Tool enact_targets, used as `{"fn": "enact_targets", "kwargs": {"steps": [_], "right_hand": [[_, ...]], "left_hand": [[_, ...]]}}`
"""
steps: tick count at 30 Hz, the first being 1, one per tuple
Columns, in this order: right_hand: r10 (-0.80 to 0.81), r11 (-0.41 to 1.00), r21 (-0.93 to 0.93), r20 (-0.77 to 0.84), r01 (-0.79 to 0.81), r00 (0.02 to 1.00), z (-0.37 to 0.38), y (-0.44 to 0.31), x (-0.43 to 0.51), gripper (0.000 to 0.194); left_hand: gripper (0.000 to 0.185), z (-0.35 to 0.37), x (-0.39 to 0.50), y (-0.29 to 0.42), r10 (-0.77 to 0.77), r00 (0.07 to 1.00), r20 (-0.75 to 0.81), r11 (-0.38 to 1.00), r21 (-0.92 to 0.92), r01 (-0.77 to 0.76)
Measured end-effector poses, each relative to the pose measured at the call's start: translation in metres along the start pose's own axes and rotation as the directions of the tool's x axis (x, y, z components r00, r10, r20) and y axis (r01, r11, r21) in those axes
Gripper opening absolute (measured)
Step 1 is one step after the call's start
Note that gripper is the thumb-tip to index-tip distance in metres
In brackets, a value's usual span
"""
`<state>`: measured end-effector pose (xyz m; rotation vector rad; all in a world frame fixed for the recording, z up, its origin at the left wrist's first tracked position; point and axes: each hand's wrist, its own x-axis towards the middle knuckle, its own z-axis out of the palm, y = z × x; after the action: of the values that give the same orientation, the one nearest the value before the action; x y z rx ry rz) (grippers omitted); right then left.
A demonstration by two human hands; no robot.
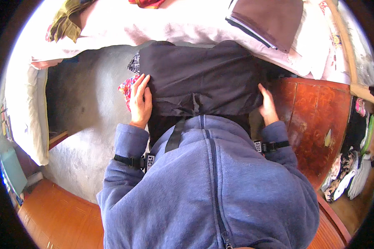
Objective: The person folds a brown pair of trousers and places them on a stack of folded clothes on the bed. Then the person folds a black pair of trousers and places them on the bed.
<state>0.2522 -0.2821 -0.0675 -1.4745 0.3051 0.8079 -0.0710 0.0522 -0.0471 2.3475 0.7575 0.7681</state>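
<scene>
A black cloth garment (202, 74) lies spread across my lap, its far edge near the bed. My left hand (141, 99) rests at its left edge, the fingers close together and pointing away from me; whether it grips the cloth cannot be told. A red floral cloth (130, 88) shows beside that hand, and a checked dark cloth (134, 63) sticks out just beyond it. At the garment's right edge is my right hand (268, 104), its thumb in sight and its other fingers mostly hidden.
A bed with a pale sheet (112, 34) runs across the far side, bearing folded dark garments (268, 18) and an olive cloth (67, 21). A reddish wooden panel (318, 118) stands at my right, near shelved clothes (349, 177). Grey floor (81, 149) shows at left.
</scene>
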Motion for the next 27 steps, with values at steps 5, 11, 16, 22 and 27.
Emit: {"fn": "enact_targets", "kwargs": {"steps": [5,11,16,22,27], "right_hand": [[-0.225,0.962,-0.149,0.053,0.231,0.973,-0.033,-0.076,-0.002,0.037],[-0.28,0.782,-0.582,-0.009,0.222,0.96,-0.048,-0.06,0.035,0.035],[-0.369,0.727,-0.64,-0.061,0.247,0.928,-0.036,-0.017,0.043,0.044],[-0.271,0.81,-0.55,-0.043,0.203,0.962,-0.022,-0.028,0.026,0.043],[-0.247,0.852,-0.473,0.009,0.222,0.969,-0.024,-0.042,0.022,0.037]], "left_hand": [[0.039,-0.005,0.0,0.008,-0.036,0.999,0.037,0.999,-0.038,0.037],[0.06,-0.019,-0.013,0.026,0.115,0.981,0.158,0.993,-0.044,-0.109],[0.038,-0.011,-0.007,0.042,0.331,0.918,0.218,0.933,0.068,-0.352],[0.042,0.011,0.013,0.073,0.302,0.848,0.436,0.928,0.067,-0.366],[0.044,0.027,0.027,0.089,0.298,0.86,0.414,0.955,-0.13,-0.268]]}}
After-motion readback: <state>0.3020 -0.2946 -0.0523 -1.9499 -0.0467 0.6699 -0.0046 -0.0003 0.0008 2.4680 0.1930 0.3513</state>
